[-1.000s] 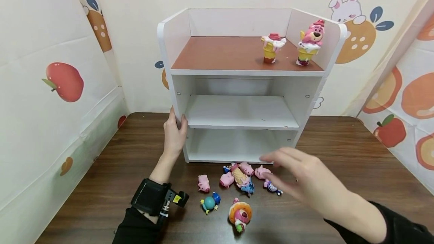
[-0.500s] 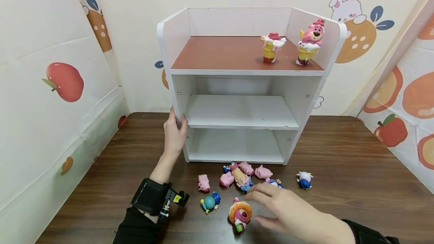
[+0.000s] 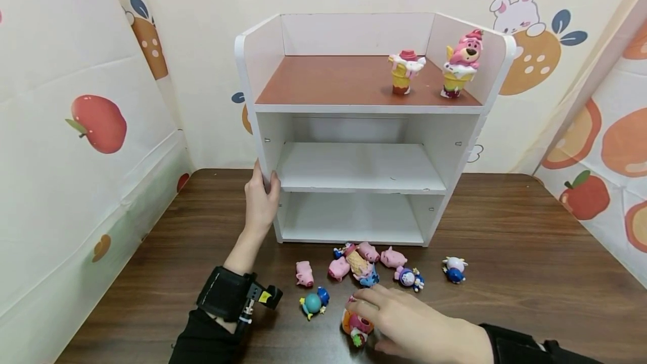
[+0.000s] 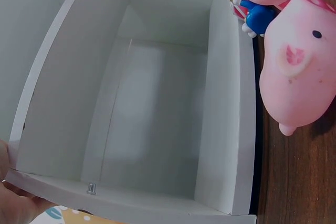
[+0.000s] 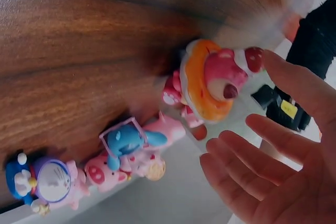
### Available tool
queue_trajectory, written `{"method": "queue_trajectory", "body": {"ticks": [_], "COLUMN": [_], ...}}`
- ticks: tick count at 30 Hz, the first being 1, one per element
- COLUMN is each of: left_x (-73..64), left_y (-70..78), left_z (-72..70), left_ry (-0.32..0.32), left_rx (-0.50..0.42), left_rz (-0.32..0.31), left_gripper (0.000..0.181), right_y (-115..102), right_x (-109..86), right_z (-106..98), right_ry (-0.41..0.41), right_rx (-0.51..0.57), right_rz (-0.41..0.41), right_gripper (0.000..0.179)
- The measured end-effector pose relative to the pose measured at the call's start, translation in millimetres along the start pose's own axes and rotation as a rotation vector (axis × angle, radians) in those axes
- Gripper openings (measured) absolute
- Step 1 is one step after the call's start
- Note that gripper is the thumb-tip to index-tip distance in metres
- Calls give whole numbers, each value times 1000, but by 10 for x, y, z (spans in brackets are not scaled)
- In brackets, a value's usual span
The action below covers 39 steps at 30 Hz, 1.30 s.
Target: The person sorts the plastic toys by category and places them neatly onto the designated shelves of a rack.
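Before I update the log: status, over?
Left hand grips side of shelf unit. Right hand open at orange-ringed bear, not gripping. Toy cluster between bear and shelf unit.

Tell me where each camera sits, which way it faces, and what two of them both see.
Head: worn on the head, facing forward and down at the white shelf; left hand, right hand and black sleeves show.
Left wrist: on that wrist, looking into the shelf's lowest compartment, with a pink pig outside it; part of the left hand shows at lower left.
Right wrist: on that wrist, looking toward the orange-ringed bear; the right hand and left sleeve show.
Shared: head and right wrist both show the bear.
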<state>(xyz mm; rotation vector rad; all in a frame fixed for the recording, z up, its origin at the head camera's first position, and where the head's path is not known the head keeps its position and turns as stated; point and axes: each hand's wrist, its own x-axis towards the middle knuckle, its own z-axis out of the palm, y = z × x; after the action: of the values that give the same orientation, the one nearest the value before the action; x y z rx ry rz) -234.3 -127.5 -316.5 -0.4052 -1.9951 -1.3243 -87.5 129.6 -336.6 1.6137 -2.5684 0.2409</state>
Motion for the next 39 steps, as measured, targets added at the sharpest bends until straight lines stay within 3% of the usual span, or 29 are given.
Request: {"method": "queue_trajectory", "body": {"ticks": [5, 9, 16, 23, 30, 35, 39], "left_x": [-2, -2, -7, -10, -7, -10, -11], "left_y": [-5, -4, -2, -4, 0, 7, 10], "left_z": [4, 3, -1, 1, 3, 0, 0], "left_ry": [5, 7, 1, 4, 5, 8, 11], "left_rx": [-7, -11, -21, -15, -11, -10, -2], "left_rz": [5, 7, -1, -1, 1, -4, -11], "left_gripper": [41, 41, 41, 41, 41, 41, 41], "right_y": [-13, -37, -85, -111, -97, -74, -36], "right_x": [64, 117, 186, 226, 198, 156, 122], "right_z": [73, 135, 206, 252, 266, 211, 154], "right_ry": [-86, -109, -55, 20, 64, -21, -79], "right_rx": [-60, -177, -331, -434, -348, -216, -25], "right_rz": [-33, -48, -69, -99, -53, 16, 95], "right_gripper": [68, 69, 35, 29, 23, 36, 40]}}
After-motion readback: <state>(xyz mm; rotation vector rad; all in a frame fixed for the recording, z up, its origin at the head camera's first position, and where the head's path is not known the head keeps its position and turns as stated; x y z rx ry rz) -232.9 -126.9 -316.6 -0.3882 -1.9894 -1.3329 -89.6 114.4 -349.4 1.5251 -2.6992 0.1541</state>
